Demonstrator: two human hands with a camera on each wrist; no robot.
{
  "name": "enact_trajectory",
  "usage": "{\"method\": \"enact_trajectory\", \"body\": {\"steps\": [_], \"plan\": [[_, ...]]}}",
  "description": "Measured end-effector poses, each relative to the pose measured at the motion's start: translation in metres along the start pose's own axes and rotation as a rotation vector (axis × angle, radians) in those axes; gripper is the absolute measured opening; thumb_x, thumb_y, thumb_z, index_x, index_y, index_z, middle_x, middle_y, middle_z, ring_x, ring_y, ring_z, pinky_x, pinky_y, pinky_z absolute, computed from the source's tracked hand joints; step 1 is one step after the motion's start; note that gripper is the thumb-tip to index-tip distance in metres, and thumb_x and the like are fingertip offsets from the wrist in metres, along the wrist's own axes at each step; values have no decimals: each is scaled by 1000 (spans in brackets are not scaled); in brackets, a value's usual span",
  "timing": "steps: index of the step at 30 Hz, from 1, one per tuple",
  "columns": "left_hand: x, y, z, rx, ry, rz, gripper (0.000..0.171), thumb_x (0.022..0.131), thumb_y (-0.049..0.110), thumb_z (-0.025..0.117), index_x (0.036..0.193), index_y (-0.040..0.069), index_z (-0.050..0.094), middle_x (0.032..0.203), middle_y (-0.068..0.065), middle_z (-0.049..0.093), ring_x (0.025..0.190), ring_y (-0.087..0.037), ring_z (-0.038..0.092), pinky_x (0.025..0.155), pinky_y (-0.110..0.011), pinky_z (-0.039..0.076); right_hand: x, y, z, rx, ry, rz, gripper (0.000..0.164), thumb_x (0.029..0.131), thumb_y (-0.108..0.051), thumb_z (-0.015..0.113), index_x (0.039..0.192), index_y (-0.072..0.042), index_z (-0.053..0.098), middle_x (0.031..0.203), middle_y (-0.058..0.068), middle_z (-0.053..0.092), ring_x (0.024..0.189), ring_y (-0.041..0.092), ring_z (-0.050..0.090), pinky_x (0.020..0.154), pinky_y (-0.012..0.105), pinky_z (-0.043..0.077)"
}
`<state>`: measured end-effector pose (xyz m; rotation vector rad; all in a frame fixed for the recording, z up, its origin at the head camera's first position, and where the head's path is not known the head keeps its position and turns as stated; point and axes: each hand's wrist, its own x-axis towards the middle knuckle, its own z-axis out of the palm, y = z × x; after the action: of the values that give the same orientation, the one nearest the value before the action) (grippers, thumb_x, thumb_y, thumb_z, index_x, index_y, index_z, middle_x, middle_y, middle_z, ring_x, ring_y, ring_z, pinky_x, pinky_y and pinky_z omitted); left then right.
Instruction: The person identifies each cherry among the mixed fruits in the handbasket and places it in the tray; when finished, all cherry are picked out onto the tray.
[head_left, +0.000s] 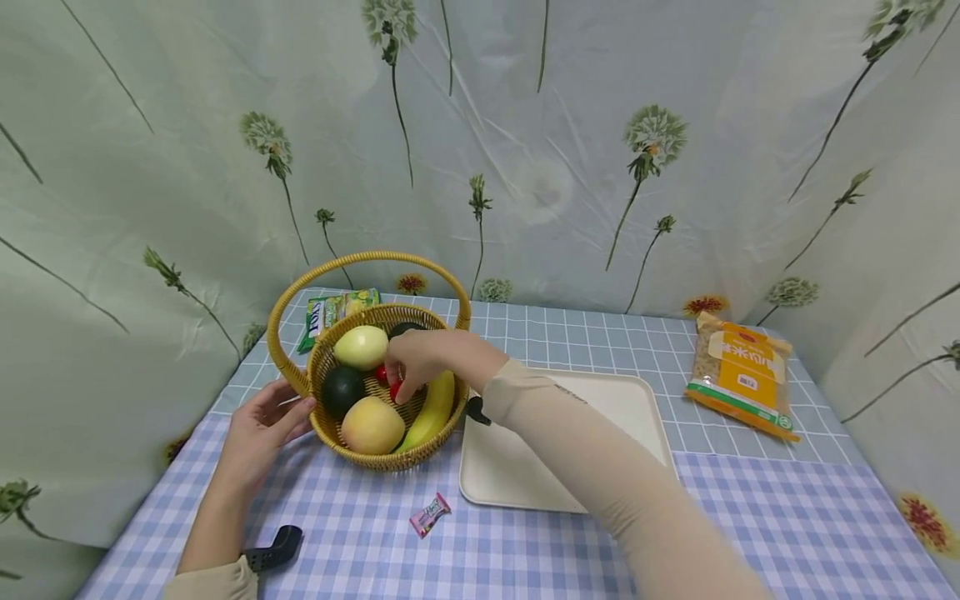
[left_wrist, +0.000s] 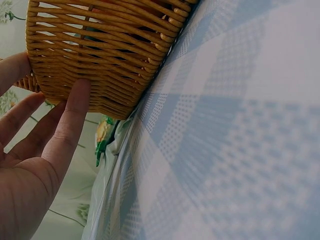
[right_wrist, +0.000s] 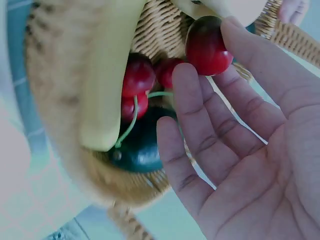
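Observation:
A wicker basket (head_left: 375, 461) with a tall arched handle holds a peach (head_left: 372, 426), a banana (head_left: 433, 417), a dark green avocado-like fruit (head_left: 342, 392) and a pale yellow-green fruit (head_left: 362, 347). Reaching inside it, my right hand (head_left: 423, 357) pinches a dark red cherry (right_wrist: 207, 47) between thumb and fingers. More cherries (right_wrist: 138, 75) with green stems lie beside the banana and a second dark green fruit (right_wrist: 145, 150). My left hand (head_left: 258, 425) touches the basket's left side near the handle's foot, its fingers (left_wrist: 75, 107) loosely extended along the woven wall.
Right of the basket, a white tray (head_left: 517, 483) lies partly under my right sleeve. A small pink wrapped candy (head_left: 431, 515) is in front of the basket. Behind stands a green snack bag (head_left: 318, 321). An orange bag of grain (head_left: 742, 375) lies at the far right.

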<state>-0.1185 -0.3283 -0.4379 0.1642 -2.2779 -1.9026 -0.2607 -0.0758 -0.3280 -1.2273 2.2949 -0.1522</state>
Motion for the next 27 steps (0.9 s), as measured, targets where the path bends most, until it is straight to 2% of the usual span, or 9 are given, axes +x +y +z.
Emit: {"method": "enact_trajectory", "body": {"steps": [6, 14, 21, 27], "plan": [[0, 1, 0, 7, 4, -16, 52, 103, 16, 74, 150, 4, 54, 117, 22, 66, 104, 7, 67, 79, -18, 64, -29, 11, -3, 42, 61, -59, 25, 100, -27, 80, 117, -10, 75, 110, 1, 74, 98, 12, 64, 86, 23, 54], [0, 1, 0, 20, 1, -17, 52, 103, 17, 74, 149, 5, 55, 117, 23, 66, 105, 7, 67, 79, -17, 64, -66, 31, 5, 114, 133, -86, 30, 101, -29, 78, 123, -9, 74, 101, 0, 73, 90, 11, 64, 81, 21, 55], [0, 0, 1, -5, -5, -12, 50, 103, 15, 74, 148, 4, 55, 118, 20, 67, 105, 7, 68, 79, -17, 64, -102, 60, 17, 267, 213, -71, 24, 100, -26, 79, 120, -13, 75, 102, -3, 75, 94, 11, 67, 86, 24, 60], [0, 0, 0, -2, -4, -4, 47, 103, 14, 74, 146, 6, 57, 117, 22, 67, 104, 7, 67, 79, -17, 64, -126, 93, 32, 333, 272, -15, 23, 99, -24, 79, 119, -13, 75, 102, -3, 76, 96, 13, 70, 89, 29, 60]]}}
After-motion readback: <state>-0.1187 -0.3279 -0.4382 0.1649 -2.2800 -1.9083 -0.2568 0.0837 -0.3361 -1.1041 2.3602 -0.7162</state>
